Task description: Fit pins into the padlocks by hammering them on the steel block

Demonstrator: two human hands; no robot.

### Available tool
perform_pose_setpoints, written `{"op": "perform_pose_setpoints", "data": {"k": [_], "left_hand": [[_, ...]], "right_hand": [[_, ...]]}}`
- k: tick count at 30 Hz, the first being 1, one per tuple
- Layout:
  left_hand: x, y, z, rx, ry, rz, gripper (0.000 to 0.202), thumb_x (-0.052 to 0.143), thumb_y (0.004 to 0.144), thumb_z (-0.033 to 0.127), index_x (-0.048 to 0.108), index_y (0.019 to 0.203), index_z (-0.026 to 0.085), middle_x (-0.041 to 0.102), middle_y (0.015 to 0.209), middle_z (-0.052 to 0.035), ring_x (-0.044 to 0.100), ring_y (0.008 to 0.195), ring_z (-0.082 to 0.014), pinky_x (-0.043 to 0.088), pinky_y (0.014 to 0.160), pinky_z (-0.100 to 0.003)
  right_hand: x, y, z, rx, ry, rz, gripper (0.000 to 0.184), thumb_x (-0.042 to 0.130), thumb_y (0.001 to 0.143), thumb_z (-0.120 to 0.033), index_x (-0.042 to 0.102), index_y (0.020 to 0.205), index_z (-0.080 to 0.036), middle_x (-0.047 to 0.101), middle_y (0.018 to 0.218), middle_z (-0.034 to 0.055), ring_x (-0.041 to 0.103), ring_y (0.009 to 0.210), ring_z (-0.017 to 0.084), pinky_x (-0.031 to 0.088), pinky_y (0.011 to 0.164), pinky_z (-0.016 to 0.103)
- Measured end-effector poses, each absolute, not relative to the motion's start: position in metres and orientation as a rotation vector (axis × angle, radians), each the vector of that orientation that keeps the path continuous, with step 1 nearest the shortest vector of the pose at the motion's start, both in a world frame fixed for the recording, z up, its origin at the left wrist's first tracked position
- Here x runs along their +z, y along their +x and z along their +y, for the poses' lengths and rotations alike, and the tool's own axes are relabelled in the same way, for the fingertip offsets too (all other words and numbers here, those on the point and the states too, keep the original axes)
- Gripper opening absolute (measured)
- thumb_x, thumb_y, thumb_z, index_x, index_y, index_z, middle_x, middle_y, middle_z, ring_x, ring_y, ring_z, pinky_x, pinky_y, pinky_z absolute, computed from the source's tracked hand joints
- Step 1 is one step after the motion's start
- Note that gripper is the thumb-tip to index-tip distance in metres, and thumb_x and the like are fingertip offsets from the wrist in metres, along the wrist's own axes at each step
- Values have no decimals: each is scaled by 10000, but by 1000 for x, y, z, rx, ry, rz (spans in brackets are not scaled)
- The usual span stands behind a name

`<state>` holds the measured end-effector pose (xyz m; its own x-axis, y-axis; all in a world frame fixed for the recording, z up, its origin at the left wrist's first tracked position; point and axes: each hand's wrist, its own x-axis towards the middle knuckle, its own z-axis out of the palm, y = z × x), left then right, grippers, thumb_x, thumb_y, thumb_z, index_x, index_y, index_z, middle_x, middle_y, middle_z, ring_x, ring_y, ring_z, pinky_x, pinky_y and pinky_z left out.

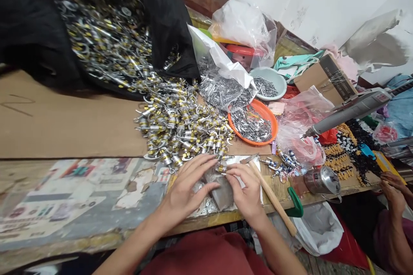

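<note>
A small silver-and-yellow metal fitting [221, 166] sits at the top of a grey metal block [222, 191], between my two hands. My left hand [185, 187] is open, fingers stretched and thumb apart, with its fingertips right beside the fitting. On the other side, my right hand [245, 187] has its fingers bent and their tips on the fitting's edge, seemingly gripping it. Just beyond lies a big heap of similar fittings with hooks [183, 124]. A hammer with a wooden handle [272, 197] rests to the right of my right hand.
A black sack [171, 21] spills fittings onto cardboard [80, 129]. An orange dish [274, 126] and a pale bowl [280, 84] hold small metal parts. A power screwdriver [348, 111] hangs at right. A metal mug [322, 180] stands near another person's hands [393, 193].
</note>
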<state>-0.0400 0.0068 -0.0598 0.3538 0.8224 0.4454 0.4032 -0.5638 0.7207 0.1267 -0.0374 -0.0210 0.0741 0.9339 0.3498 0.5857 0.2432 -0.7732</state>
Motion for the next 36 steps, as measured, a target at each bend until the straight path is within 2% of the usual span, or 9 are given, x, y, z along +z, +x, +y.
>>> {"op": "perform_pose_setpoints", "data": {"k": [5, 8, 15, 18, 21, 25, 28, 32, 36], "left_hand": [[-53, -46, 32, 825, 2067, 935, 432, 473, 848, 332, 512, 1256, 195, 585, 1271, -122, 518, 1177, -268, 404, 996, -426], [-48, -50, 48, 760, 2073, 932, 389, 502, 825, 328, 582, 1175, 179, 644, 1167, -128, 568, 1095, -267, 440, 953, -416], [-48, -36, 54, 875, 2136, 805, 230, 495, 804, 200, 665, 959, 193, 688, 1002, -95, 582, 1020, -246, 452, 914, -433], [-43, -33, 45, 1034, 2109, 816, 185, 489, 803, 157, 658, 870, 184, 686, 896, -82, 611, 929, -223, 474, 875, -405], [-32, -35, 30, 1193, 2068, 816, 199, 469, 821, 113, 642, 884, 186, 670, 919, -79, 621, 913, -197, 498, 829, -346], [-17, -37, 13, 1323, 2065, 845, 245, 468, 819, 54, 634, 940, 188, 652, 916, -65, 629, 872, -167, 512, 775, -291], [-11, -37, 7, 1335, 2120, 851, 301, 454, 814, 28, 639, 994, 183, 641, 911, -71, 623, 859, -161, 513, 742, -270], [-3, -44, 4, 1174, 2144, 777, 296, 445, 804, 39, 667, 944, 176, 667, 894, -76, 633, 850, -168, 510, 737, -264], [9, -52, 2, 945, 2005, 707, 214, 541, 762, 111, 694, 882, 198, 721, 848, -45, 666, 793, -170, 521, 730, -244]], "right_hand": [[-44, 120, -36, 414, -1441, -1593, 201, 477, 865, -162, 669, 876, -219, 635, 1056, 84, 588, 1003, 185, 493, 869, 334], [-49, 120, -36, 322, -1389, -1666, 209, 468, 866, -124, 670, 871, -180, 635, 1039, 110, 581, 994, 187, 492, 858, 334], [-44, 124, -34, 300, -1338, -1629, 197, 489, 864, -113, 669, 843, -190, 644, 925, 87, 596, 899, 169, 513, 780, 311], [-34, 124, -38, 272, -1286, -1613, 206, 497, 852, -76, 665, 862, -194, 646, 928, 83, 597, 897, 167, 508, 781, 312], [-21, 121, -45, 301, -1225, -1591, 214, 508, 839, -58, 664, 870, -201, 646, 934, 80, 600, 900, 168, 502, 784, 312], [-9, 119, -54, 578, -1256, -1413, 163, 556, 823, -104, 675, 837, -215, 658, 916, 60, 613, 876, 168, 498, 778, 303], [-4, 122, -55, 923, -1275, -1200, 78, 619, 785, -172, 685, 780, -213, 659, 890, 45, 615, 793, 158, 514, 682, 266], [3, 130, -55, 1262, -1213, -1000, 24, 702, 710, -222, 697, 711, -199, 655, 828, 21, 568, 604, 102, 502, 569, 221], [4, 134, -55, 1448, -1123, -851, 100, 750, 668, -275, 701, 679, -189, 665, 786, 16, 552, 576, 87, 485, 543, 201]]}}
